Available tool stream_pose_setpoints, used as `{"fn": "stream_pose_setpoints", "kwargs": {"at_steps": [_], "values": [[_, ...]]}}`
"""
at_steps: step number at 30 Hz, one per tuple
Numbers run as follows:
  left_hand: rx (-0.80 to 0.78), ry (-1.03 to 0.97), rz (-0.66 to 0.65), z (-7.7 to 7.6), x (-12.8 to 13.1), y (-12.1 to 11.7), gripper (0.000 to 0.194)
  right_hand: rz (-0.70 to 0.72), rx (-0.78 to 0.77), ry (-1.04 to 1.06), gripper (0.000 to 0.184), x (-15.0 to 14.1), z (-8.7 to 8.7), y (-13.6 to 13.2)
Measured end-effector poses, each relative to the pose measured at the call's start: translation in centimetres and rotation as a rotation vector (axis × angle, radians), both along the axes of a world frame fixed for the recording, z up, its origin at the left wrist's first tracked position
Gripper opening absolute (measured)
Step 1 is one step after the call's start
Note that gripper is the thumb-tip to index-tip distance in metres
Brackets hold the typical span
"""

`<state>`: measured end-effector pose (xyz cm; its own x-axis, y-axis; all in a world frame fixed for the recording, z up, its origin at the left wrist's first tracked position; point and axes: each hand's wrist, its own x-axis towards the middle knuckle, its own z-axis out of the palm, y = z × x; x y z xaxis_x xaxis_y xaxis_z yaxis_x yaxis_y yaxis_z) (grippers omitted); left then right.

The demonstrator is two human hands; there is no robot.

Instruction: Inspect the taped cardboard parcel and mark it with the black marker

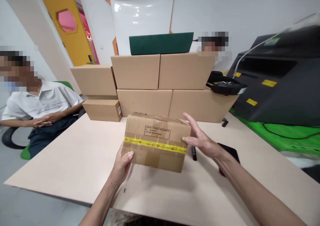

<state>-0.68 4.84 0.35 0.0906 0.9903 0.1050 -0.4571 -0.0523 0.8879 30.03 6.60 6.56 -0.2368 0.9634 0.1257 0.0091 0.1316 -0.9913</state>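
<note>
A small cardboard box [156,142] with a printed label and a band of yellow tape is held just above the beige table [75,166]. My left hand [122,164] grips its lower left corner, thumb on the front face. My right hand [198,137] presses against its right side with fingers stretched out and thumb on the front edge.
Larger cardboard boxes [160,86] are stacked at the table's far side, with a green case [161,43] and a whiteboard on top. A black marker [194,153] and a dark phone [228,152] lie right of the box. A black printer [282,82] stands right. A seated person [42,109] is at left.
</note>
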Motion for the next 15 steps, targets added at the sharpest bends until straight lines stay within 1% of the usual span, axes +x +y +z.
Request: {"fn": "stream_pose_setpoints", "kwargs": {"at_steps": [2, 4, 7, 8, 10, 12, 15], "values": [[-0.006, -0.014, 0.018, -0.1, 0.6, -0.4, 0.072, -0.044, -0.037, 0.132, 0.121, -1.0, -1.3, -0.7], [-0.013, -0.003, -0.002, -0.2, 0.8, -0.8, 0.078, -0.102, -0.036, 0.22, 0.115, -1.8, -2.1, -1.1], [-0.003, 0.086, -0.14, -0.2, 0.0, -0.8, 0.082, -0.143, 0.026, 0.264, 0.107, -2.1, -2.2, -1.4], [0.02, 0.127, -0.177, 0.0, -0.5, -0.6, 0.083, -0.132, 0.057, 0.25, 0.106, -1.9, -2.1, -1.5], [0.098, 0.194, -0.194, 0.7, -1.5, -0.2, 0.087, -0.094, 0.127, 0.176, 0.11, -1.5, -1.7, -1.8], [0.163, 0.251, -0.183, 1.7, -2.2, 0.2, 0.09, -0.044, 0.204, 0.046, 0.117, -1.3, -1.3, -2.2], [0.183, 0.351, -0.236, 3.2, -2.5, 0.4, 0.091, -0.008, 0.356, -0.182, 0.125, -1.3, -1.3, -2.8]]}}
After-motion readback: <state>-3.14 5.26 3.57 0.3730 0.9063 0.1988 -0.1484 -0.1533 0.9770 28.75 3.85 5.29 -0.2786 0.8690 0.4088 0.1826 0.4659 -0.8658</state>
